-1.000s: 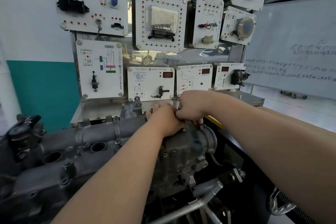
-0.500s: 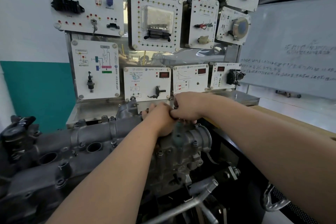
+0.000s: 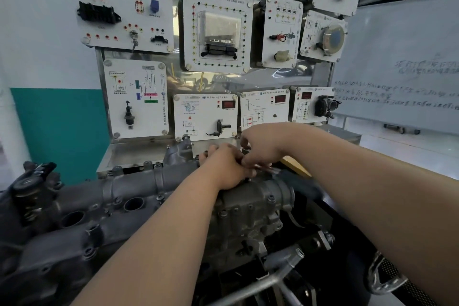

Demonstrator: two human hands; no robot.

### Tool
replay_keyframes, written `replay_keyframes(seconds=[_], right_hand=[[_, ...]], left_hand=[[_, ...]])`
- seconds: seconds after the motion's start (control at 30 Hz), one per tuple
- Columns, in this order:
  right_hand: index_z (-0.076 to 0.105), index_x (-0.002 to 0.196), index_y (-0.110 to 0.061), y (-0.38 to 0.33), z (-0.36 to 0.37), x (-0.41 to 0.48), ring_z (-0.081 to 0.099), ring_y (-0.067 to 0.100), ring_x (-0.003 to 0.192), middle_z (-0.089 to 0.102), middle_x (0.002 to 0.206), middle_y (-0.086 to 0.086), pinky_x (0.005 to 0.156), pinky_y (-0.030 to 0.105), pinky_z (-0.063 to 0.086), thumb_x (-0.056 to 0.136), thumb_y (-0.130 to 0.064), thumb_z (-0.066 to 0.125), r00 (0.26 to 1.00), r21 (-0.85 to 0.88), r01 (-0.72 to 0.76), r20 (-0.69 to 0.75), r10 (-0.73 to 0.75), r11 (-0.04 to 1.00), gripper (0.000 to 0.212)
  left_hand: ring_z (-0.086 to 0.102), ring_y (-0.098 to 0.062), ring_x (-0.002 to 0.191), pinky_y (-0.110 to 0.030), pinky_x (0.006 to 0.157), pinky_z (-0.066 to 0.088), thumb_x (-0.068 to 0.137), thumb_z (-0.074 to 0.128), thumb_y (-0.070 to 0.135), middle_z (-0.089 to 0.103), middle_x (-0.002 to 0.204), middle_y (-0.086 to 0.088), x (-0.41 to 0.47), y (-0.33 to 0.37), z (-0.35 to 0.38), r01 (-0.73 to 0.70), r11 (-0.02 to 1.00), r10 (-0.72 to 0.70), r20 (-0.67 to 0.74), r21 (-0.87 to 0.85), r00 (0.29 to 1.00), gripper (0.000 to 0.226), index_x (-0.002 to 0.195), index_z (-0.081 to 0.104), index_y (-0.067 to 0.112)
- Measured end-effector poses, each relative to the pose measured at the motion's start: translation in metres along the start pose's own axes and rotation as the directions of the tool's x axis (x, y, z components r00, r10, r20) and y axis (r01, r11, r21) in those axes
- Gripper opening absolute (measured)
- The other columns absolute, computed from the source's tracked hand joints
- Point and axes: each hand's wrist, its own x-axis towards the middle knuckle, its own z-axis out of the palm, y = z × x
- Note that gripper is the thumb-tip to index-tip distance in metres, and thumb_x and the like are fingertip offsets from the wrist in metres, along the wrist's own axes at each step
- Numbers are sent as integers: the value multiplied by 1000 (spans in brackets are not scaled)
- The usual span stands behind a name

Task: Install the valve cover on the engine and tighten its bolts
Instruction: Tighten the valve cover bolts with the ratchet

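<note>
The grey valve cover (image 3: 129, 189) lies along the top of the engine (image 3: 248, 218), with round holes in its top. Both hands meet at its far right end. My left hand (image 3: 223, 166) lies over that end, fingers curled down behind it and thumb against the metal head of a tool. My right hand (image 3: 263, 144) comes from the right, and its curled fingers pinch the same spot. The tool (image 3: 298, 182) has a dark teal handle that sticks out to the right under my right wrist, blurred. The bolt under the hands is hidden.
A training board of white panels (image 3: 213, 30) with sensors and sockets stands right behind the engine. A whiteboard (image 3: 402, 62) leans at the right. Pipes and a metal bracket (image 3: 278, 278) sit below the engine's end. A black cap assembly (image 3: 32, 181) is at the cover's left end.
The teal handle has swung from below the hands out to the right. My right hand has lifted slightly and its fingers have spread. The camera has moved closer.
</note>
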Motion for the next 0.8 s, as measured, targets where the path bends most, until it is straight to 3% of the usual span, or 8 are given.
replay_keyframes(seconds=[0.1, 0.23, 0.3, 0.37, 0.43, 0.53, 0.67, 0.8], right_hand=[[63, 116, -9, 4, -4, -1, 62, 24, 98, 66, 110, 7, 85, 38, 51, 82, -36, 70, 1000, -88, -1, -25, -1, 996, 45], [74, 84, -3, -7, 3, -1, 64, 19, 65, 74, 77, 8, 62, 27, 50, 84, -31, 55, 999, 5, -52, 0, 52, 999, 34], [76, 80, -3, -9, 6, -1, 66, 18, 59, 74, 72, 9, 64, 25, 52, 86, -27, 51, 997, 67, -75, 9, 74, 995, 35], [75, 90, -5, -3, 3, -2, 70, 16, 69, 75, 77, 7, 65, 25, 51, 87, -32, 55, 998, 48, -62, 12, 62, 997, 34], [68, 110, -7, 4, 0, -2, 68, 20, 90, 73, 98, 6, 76, 31, 52, 84, -36, 65, 999, -23, -40, -5, 40, 999, 39], [60, 124, -11, 11, 2, -3, 60, 25, 102, 65, 115, 7, 84, 36, 49, 82, -31, 70, 998, -36, -11, -59, 9, 999, 47], [69, 100, -6, 8, 8, -3, 65, 25, 86, 72, 93, 10, 73, 33, 51, 83, -38, 63, 992, 86, -28, -117, 38, 996, 37], [63, 70, -7, -7, 16, 2, 59, 23, 64, 67, 70, 10, 50, 26, 41, 86, -29, 55, 989, 50, -60, -135, 67, 997, 28]], left_hand=[[35, -25, 120, -42, 102, 31, 79, 63, 52, 54, 120, 4, -1, -1, 1, -18, 1000, 17, 6, 22, 1000, 15, 75, 59, 39], [30, -24, 120, -32, 90, 23, 78, 60, 58, 48, 128, 7, 1, 0, 1, -10, 998, 9, 7, 68, 1000, 28, 96, 66, 37], [31, -23, 121, -32, 87, 20, 80, 61, 54, 49, 129, 9, 4, -1, 1, 3, 998, -3, 1, 63, 1000, 34, 108, 64, 34], [31, -24, 120, -34, 90, 22, 80, 62, 51, 50, 125, 7, 3, -2, 2, -8, 1000, 8, -5, 29, 1000, 25, 96, 66, 32], [30, -24, 118, -35, 89, 24, 79, 62, 55, 49, 122, 7, 3, -3, 2, -20, 999, 20, -3, 27, 1000, 22, 78, 64, 33], [27, -23, 121, -34, 86, 17, 83, 57, 56, 45, 129, 11, 1, -2, 4, -31, 997, 30, 10, 66, 999, 18, 88, 66, 41], [27, -23, 119, -37, 95, 21, 80, 55, 58, 42, 129, 11, 4, -2, 5, -15, 994, 13, 20, 112, 1000, 27, 97, 65, 39], [30, -22, 119, -35, 93, 22, 85, 51, 31, 47, 127, 6, 7, -2, 4, 0, 995, 3, -24, 97, 1000, 30, 113, 61, 35]])
